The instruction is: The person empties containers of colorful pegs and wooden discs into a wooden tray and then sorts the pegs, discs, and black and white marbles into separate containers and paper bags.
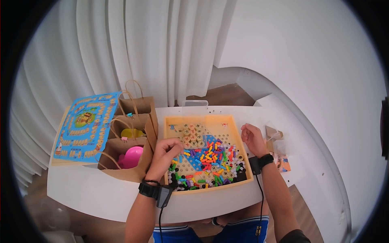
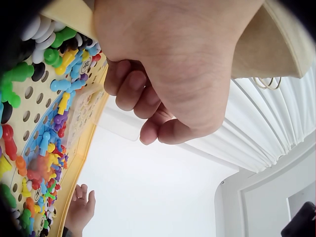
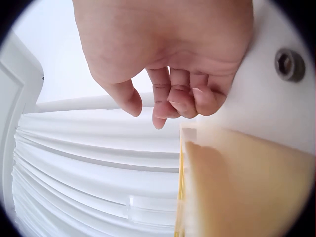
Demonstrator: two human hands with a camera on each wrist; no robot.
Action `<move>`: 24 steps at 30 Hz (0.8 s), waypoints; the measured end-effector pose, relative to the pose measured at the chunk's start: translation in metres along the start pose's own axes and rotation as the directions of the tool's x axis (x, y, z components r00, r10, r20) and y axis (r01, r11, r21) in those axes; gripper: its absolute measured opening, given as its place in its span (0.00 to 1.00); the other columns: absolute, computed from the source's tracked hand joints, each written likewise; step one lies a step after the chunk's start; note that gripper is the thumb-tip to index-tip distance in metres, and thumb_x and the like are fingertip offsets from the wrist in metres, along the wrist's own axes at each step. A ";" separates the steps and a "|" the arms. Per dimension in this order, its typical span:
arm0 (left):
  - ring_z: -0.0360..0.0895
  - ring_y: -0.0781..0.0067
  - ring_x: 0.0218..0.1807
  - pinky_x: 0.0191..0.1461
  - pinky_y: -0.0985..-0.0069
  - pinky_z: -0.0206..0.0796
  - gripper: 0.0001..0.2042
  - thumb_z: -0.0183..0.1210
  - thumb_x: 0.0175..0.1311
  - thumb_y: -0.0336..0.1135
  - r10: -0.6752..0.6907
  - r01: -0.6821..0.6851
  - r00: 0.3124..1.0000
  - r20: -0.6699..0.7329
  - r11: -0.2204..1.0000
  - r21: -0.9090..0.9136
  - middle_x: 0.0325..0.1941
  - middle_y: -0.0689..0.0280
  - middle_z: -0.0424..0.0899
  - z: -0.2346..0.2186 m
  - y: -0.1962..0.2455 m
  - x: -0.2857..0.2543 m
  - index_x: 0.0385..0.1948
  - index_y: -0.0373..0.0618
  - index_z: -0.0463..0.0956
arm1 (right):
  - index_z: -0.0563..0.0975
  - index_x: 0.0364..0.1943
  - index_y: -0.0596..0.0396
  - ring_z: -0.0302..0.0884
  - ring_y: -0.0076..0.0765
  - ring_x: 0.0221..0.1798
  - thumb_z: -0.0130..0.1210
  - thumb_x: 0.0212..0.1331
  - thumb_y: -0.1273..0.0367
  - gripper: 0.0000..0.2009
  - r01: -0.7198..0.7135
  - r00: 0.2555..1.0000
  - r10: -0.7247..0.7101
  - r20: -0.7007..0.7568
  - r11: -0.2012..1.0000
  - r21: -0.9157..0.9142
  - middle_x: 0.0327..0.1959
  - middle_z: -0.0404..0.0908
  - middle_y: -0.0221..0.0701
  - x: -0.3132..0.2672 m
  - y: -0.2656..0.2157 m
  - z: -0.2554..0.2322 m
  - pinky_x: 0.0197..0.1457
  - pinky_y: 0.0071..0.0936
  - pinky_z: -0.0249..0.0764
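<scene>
My left hand (image 1: 165,150) rests at the left rim of a shallow wooden box (image 1: 167,125). Its fingers (image 2: 133,89) curl loosely, the thumb tip meeting a fingertip, and nothing shows in its grasp. Just beyond the right rim is my right hand (image 1: 253,139), with relaxed, slightly bent fingers (image 3: 159,94) and nothing held. Colorful pegs (image 1: 210,154) in red, yellow, blue, purple and other colors lie heaped over the box's holed board (image 1: 221,131). Toward the back, a clear plastic case (image 1: 184,139) holds several round wooden xiangqi pieces (image 1: 193,132). A few loose round pieces lie among the pegs.
Brown paper bags (image 1: 150,137) stand left of the box, with a pink item (image 1: 131,157) and a yellow one (image 1: 131,133) inside. A blue printed game board (image 1: 83,127) leans against them. Behind the box is a clear lid (image 1: 195,103). Small packets (image 1: 282,162) lie at right.
</scene>
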State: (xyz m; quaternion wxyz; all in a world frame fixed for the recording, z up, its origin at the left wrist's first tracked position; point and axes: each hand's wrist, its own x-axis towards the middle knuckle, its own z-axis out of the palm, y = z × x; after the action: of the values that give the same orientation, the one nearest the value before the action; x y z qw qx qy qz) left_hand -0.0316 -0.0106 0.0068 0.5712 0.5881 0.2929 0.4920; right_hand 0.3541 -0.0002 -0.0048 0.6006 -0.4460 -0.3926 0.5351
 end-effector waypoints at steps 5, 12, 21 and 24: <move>0.67 0.88 0.28 0.33 0.83 0.56 0.10 0.57 0.70 0.29 -0.056 0.056 0.998 0.015 0.998 0.021 0.24 0.74 0.77 -0.005 -0.006 0.001 0.26 0.39 0.78 | 0.77 0.35 0.57 0.64 0.21 0.24 0.52 0.76 0.63 0.13 0.077 0.996 -0.075 0.053 0.997 -0.031 0.21 0.69 0.23 0.001 0.013 -0.006 0.30 0.21 0.60; 0.66 0.85 0.29 0.33 0.81 0.52 0.10 0.57 0.69 0.31 -0.052 0.051 0.997 -0.052 0.999 -0.017 0.26 0.70 0.77 -0.002 -0.006 0.000 0.26 0.38 0.77 | 0.78 0.32 0.58 0.57 0.16 0.22 0.54 0.75 0.65 0.13 0.051 0.994 -0.053 0.093 0.998 0.021 0.18 0.64 0.19 0.003 0.010 -0.011 0.28 0.19 0.54; 0.64 0.80 0.29 0.35 0.78 0.53 0.14 0.58 0.71 0.38 0.003 -0.003 0.999 -0.033 1.000 0.016 0.25 0.69 0.73 -0.004 -0.012 0.001 0.26 0.39 0.74 | 0.73 0.27 0.56 0.46 0.14 0.16 0.55 0.73 0.66 0.14 0.034 0.989 -0.031 0.141 0.999 -0.015 0.15 0.56 0.15 -0.001 0.008 -0.014 0.24 0.22 0.46; 0.63 0.82 0.30 0.36 0.79 0.52 0.13 0.58 0.71 0.36 -0.004 0.004 1.000 -0.031 1.000 0.000 0.26 0.70 0.73 -0.005 -0.011 0.000 0.26 0.39 0.74 | 0.73 0.26 0.55 0.46 0.14 0.16 0.56 0.72 0.67 0.14 0.037 0.990 -0.035 0.133 0.999 -0.007 0.15 0.57 0.15 -0.001 0.009 -0.011 0.23 0.22 0.45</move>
State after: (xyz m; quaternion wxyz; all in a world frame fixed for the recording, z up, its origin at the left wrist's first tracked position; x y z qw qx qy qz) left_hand -0.0339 -0.0067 -0.0046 0.5678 0.5798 0.3027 0.4999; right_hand 0.3618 -0.0023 -0.0163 0.5804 -0.4051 -0.4423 0.5508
